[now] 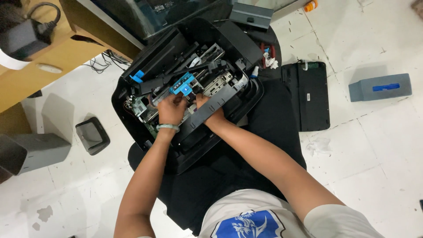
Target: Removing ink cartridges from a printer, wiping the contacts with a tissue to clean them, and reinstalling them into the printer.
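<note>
1. Opened printer (229, 39): black casing with the cover off, propped on the person's lap, centre to upper centre of the frame. Its long axis runs diagonally from lower left to upper right.
2. Blue carriage part (183, 83): bright blue plastic piece on the inner rail, just above both hands and nearer the left hand.
3. Left hand (171, 110): a pale green bangle (168, 127) on the wrist; fingers curled down into the mechanism just below the blue carriage part. Whether they pinch anything cannot be told, as the tips are hidden.
4. Right hand (208, 108): reaches in from the lower right, just beside the left hand; fingers tucked behind a black front bar (211, 108), their state not visible.
5. Small blue tab (137, 76): at the left end of the printer's rail, well apart from both hands.
6. Black flat panel (312, 94): lies on the white tiled floor (379, 145), right of the printer.
7. Grey box with a blue handle (380, 87): on the floor, far right.
8. Small dark tray piece (92, 135): on the floor, left of the printer.
9. Wooden surface (53, 57): upper left, carrying a black power adapter (22, 37).
</note>
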